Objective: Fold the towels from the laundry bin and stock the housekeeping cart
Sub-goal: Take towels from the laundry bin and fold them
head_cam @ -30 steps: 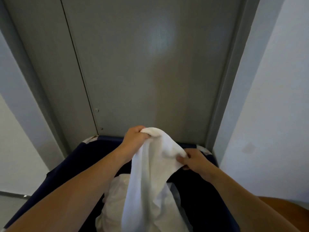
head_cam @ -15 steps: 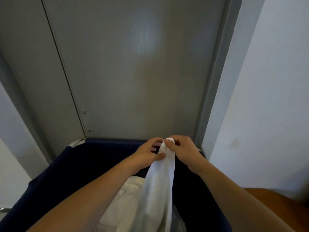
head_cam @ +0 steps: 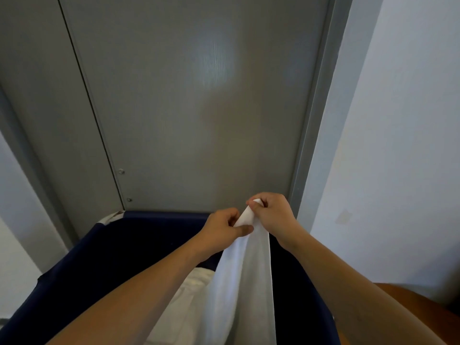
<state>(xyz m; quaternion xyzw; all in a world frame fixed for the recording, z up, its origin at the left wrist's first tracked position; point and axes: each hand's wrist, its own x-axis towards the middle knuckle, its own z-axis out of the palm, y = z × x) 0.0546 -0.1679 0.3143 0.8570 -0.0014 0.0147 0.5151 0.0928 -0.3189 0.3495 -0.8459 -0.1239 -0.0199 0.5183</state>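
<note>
A white towel (head_cam: 245,277) hangs down in a long strip over the dark blue laundry bin (head_cam: 87,267). My right hand (head_cam: 272,215) pinches its top corner, raised just above the bin's far rim. Just below and to the left, my left hand (head_cam: 224,229) pinches the towel's edge between thumb and fingers. More white laundry (head_cam: 181,302) lies crumpled inside the bin, partly hidden by my left forearm and the hanging towel.
A grey metal double door (head_cam: 194,108) stands directly behind the bin. A pale wall (head_cam: 398,145) runs along the right, and a brown wooden surface (head_cam: 418,305) shows at the lower right corner.
My hands came together at the towel's top from being apart. The right hand now holds the corner slightly higher, the left sits just under it, and the towel hangs narrower.
</note>
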